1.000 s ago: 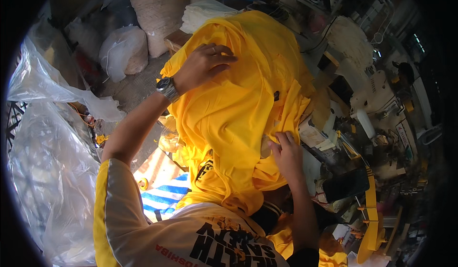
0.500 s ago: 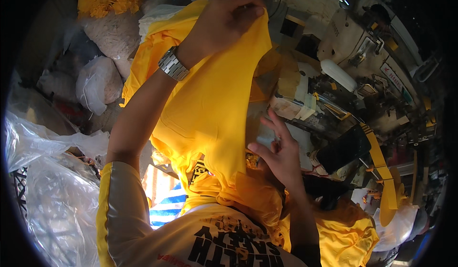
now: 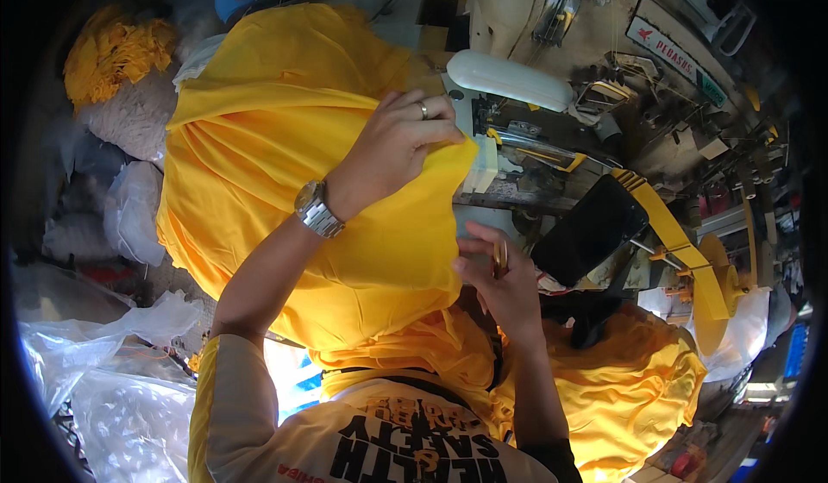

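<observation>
A large piece of yellow fabric (image 3: 259, 129) is spread out in front of me, draped over the work surface and down to my lap. My left hand (image 3: 401, 138), with a ring and a metal watch on the wrist, pinches the fabric near its right corner. Close to the fabric's lower right edge is my right hand (image 3: 504, 285), its fingers curled and the thumb near the index finger. A small shiny orange-gold object (image 3: 500, 259) shows among those fingers; its kind is unclear. Whether the right fingertips touch the fabric I cannot tell.
A sewing machine (image 3: 604, 43) stands at the right, with a white rounded part (image 3: 509, 79) beside the fabric. A black phone-like slab (image 3: 591, 231) sits by a yellow strap (image 3: 681, 241). More yellow cloth (image 3: 604, 388) is heaped lower right; plastic bags (image 3: 129, 414) lie left.
My left hand has come down and nearer, bringing the fabric's corner toward the machine. The fabric is spread wider and flatter. My right hand stays near the edge, its fingers more curled.
</observation>
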`<act>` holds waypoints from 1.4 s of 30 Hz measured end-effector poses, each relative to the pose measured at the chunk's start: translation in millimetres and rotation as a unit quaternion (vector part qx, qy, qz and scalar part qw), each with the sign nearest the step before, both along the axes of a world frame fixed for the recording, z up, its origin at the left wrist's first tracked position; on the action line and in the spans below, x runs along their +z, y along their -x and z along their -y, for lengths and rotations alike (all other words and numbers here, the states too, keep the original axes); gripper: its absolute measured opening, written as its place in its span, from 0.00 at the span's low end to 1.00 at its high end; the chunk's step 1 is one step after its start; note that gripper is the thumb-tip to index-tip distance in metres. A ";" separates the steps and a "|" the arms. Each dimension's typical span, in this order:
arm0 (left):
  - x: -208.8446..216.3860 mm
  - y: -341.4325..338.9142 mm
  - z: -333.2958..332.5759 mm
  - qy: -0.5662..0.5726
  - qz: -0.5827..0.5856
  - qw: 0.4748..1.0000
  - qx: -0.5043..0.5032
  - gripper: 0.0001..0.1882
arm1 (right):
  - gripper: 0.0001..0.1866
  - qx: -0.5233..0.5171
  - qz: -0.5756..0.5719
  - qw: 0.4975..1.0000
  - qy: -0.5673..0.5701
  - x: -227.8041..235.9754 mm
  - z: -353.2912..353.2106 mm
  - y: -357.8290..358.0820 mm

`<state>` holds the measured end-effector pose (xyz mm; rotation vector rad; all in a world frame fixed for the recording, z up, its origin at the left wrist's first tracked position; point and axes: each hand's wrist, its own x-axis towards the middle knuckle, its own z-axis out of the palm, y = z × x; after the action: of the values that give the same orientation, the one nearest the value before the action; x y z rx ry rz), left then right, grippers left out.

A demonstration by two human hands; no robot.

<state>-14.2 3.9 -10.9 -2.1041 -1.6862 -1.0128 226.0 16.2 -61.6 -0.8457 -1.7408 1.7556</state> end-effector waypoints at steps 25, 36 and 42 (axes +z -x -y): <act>15.1 -65.1 2.1 0.078 -0.166 0.974 0.137 0.24 | 0.07 -0.036 -0.105 0.975 0.192 3.1 -18.6 -9.0; -63.9 -54.3 149.1 -0.068 -0.028 0.990 0.122 0.18 | 0.10 0.023 -0.157 0.972 0.173 9.9 -43.7 2.2; -109.8 -47.7 176.3 -0.007 0.025 0.979 0.202 0.18 | 0.09 0.041 -0.186 0.966 0.176 0.6 -51.5 13.6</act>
<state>33.5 -172.5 -120.7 -1.6371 -2.0119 -0.9492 212.4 67.7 -61.0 -0.5350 -1.2563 2.1549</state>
